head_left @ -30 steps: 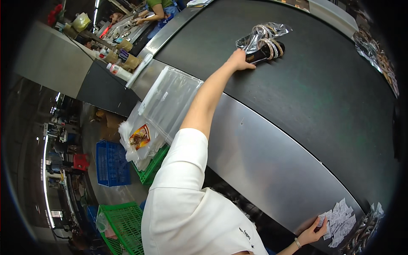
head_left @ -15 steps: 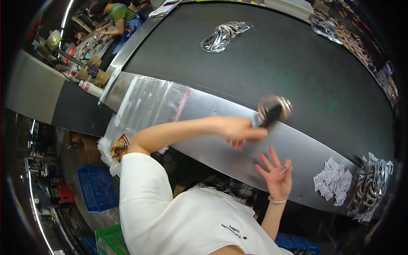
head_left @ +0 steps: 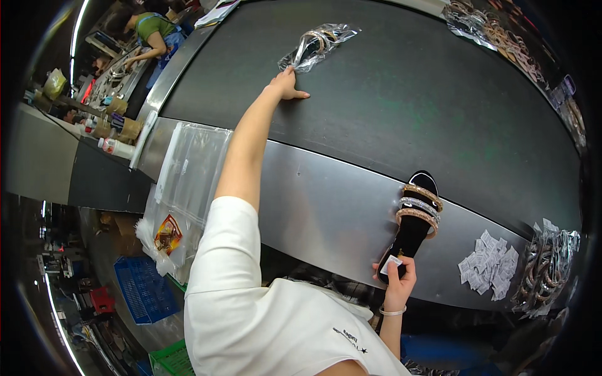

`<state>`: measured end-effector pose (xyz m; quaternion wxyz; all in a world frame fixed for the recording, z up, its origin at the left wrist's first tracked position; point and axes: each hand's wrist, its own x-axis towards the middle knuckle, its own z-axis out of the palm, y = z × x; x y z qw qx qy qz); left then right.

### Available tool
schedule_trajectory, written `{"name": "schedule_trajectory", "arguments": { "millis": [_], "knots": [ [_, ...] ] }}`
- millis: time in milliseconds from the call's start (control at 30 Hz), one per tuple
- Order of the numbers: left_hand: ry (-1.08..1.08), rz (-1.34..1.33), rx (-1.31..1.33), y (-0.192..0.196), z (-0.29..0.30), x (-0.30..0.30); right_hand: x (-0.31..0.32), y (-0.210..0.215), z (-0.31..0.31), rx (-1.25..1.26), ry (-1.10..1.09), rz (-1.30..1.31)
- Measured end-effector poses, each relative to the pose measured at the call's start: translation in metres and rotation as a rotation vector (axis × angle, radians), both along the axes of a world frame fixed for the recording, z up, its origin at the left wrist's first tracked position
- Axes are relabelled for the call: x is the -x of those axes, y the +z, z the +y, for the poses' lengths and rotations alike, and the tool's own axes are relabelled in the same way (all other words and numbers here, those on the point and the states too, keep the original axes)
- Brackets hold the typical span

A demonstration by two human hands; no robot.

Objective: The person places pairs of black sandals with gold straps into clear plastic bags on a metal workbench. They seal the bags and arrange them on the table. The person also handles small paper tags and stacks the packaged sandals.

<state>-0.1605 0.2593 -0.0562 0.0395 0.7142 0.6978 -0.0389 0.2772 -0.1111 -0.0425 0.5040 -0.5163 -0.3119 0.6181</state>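
Observation:
My right hand [head_left: 400, 282] grips the heel end of a black sandal [head_left: 411, 235], whose three straps are gold, silver and rose-gold. A small white label [head_left: 392, 263] lies under my thumb at the heel. The sandal rests along the metal ledge, its toe over the edge of the dark belt. Stretched far out across the belt, my left hand [head_left: 286, 86] has its thumb spread. Its fingertips touch the near end of a clear-wrapped sandal [head_left: 311, 50]; whether they grip the wrapper is unclear.
Clear plastic bags [head_left: 194, 163] lie on the metal ledge [head_left: 313, 207] at left. Loose white labels [head_left: 489, 266] are piled right of my right hand, beside wrapped strappy items [head_left: 547, 269]. The dark belt [head_left: 401, 100] runs beyond. A co-worker [head_left: 153, 34] stands at far left.
My left hand has let go of the sandal and reached far forward to the wrapped one. My right hand, previously spread with a small label, now holds the sandal at its heel.

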Motion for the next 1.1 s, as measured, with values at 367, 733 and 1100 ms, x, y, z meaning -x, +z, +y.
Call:
{"name": "schedule_trajectory", "arguments": {
  "millis": [367, 733, 1100],
  "knots": [
    [-0.027, -1.026, -0.443, 0.106, -0.135, -0.078, 0.002, 0.008, 0.004, -0.098, -0.049, 0.073],
    [-0.154, -1.0, -0.218, 0.129, -0.316, -0.14, -0.008, 0.015, -0.018, 0.102, -0.007, 0.238],
    [0.212, -1.039, -0.459, -0.002, -0.297, -0.146, 0.033, 0.034, 0.001, 0.065, 0.09, 0.241]
  ]
}}
